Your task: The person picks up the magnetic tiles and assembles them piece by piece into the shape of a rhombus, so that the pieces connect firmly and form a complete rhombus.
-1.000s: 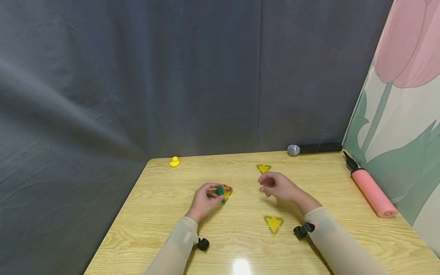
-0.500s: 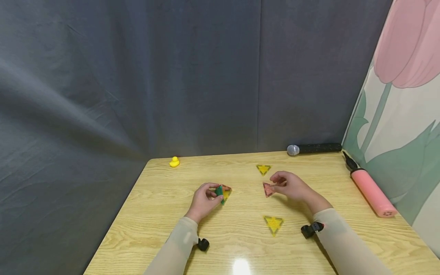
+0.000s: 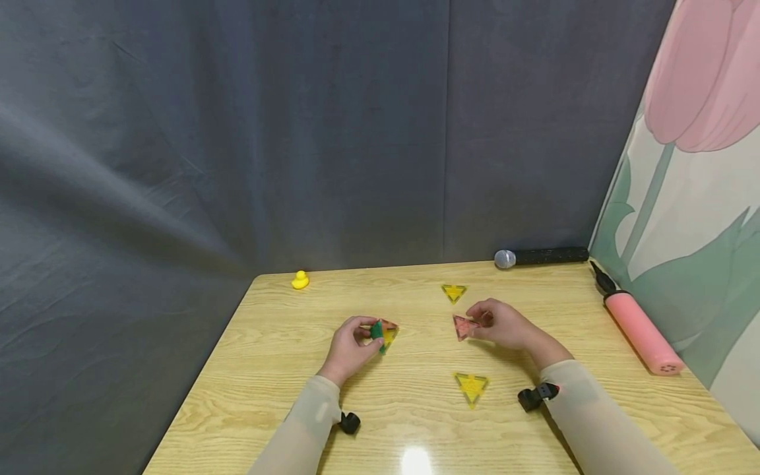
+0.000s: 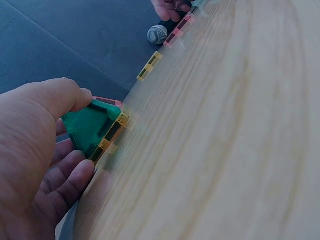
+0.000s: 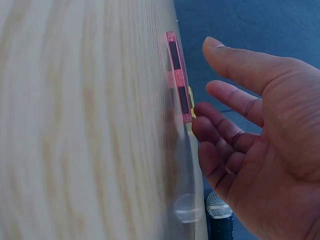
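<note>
My left hand grips a small cluster of magnetic triangle tiles, with green, yellow and red sides joined together, against the wooden table. The thumb and fingers lie along the green tile's edges. A single red triangle tile lies flat on the table to the right. Beside that tile is my right hand; the right wrist view shows its thumb and loosely bent fingers apart, with nothing between them. One yellow triangle tile lies nearer to me, another yellow triangle tile farther back.
A yellow rubber duck stands at the table's back left corner. Along the back right edge lies a microphone. A pink hand pump rests by the right wall. Dark curtain hangs behind the wooden table.
My right hand has shifted right, uncovering the red triangle tile and the far yellow one. The left hand keeps its hold on the joined tiles, nearly still.
</note>
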Demonstrator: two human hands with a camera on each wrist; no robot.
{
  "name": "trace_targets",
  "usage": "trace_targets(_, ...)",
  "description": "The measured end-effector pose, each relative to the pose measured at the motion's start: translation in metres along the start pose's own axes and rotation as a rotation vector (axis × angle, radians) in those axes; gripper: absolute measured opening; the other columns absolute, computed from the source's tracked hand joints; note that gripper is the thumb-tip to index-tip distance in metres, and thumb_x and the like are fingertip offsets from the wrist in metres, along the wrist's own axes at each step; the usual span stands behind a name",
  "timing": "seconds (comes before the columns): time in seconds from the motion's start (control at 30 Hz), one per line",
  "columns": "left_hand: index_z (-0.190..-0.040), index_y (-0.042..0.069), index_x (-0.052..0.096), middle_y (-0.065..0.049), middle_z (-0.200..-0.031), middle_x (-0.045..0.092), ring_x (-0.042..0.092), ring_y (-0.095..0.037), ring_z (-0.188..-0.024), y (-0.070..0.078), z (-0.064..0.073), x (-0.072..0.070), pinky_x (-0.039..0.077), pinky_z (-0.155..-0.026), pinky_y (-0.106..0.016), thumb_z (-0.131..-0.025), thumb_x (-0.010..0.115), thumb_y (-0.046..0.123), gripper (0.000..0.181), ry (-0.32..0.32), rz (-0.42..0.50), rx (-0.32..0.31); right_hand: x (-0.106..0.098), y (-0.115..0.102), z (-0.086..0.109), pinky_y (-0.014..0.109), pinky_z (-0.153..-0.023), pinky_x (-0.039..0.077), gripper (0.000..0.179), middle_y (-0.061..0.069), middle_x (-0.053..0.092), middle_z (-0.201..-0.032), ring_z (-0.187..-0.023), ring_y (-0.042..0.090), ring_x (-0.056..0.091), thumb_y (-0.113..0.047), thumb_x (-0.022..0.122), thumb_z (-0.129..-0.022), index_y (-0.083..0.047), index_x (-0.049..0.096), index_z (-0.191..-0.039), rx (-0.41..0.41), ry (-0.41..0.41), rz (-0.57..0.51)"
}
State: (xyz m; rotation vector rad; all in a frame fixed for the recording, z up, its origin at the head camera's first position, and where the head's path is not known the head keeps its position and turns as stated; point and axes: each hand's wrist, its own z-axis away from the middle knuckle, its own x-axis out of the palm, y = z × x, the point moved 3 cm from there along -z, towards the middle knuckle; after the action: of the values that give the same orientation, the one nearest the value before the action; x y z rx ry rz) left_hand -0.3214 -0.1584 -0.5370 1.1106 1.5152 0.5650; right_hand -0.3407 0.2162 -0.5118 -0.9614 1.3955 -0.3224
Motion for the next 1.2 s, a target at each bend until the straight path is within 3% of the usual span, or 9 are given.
trace_targets(0.5, -0.128, 0.024, 0.069, 0.004, -0.122, 0.064, 0.065, -0.018, -0.105, -0.001, 0.001, -0.003, 0.056, -0.079, -0.03, -0.094, 0.082, 0.028, 0.037, 0.008, -0.032, 0.002, 0.004, 0.001, 0.003, 0.042, -0.085, 0.051, 0.045, 0.011, 0.06, -0.11, -0.094, 0.023, 0.058, -0.019, 0.09, -0.085, -0.001, 0.071, -0.122, 0.015, 0.0, 0.066)
trace_targets(1.2, -0.129, 0.026, 0.069, 0.005, -0.123, 0.064, 0.064, -0.017, -0.106, -0.006, 0.001, -0.008, 0.056, -0.08, -0.031, -0.094, 0.082, 0.028, 0.038, 0.015, -0.034, -0.029, 0.011, 0.004, 0.001, 0.04, -0.082, 0.048, 0.053, 0.007, 0.057, -0.104, -0.09, 0.021, 0.052, -0.034, 0.091, -0.083, -0.005, 0.07, -0.123, 0.072, 0.027, 0.135)
